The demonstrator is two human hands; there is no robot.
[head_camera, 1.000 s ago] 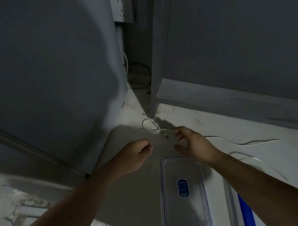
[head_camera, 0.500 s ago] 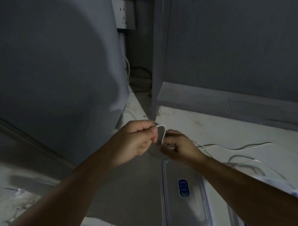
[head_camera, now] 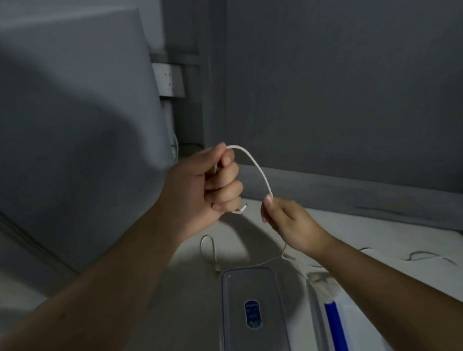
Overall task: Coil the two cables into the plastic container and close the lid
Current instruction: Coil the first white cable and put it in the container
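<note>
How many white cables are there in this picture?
2 that I can make out: a white cable arching between the left hand and right hand, and a second cable looped on the surface below. The dim light may hide others.

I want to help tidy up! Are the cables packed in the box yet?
Not yet. Nothing looks packed. The left hand grips one end of a white cable while the right hand pinches it further along, starting a loop. Another cable lies on the counter. The clear lid lies flat nearby.

Blue lid label: text unreadable.
</note>
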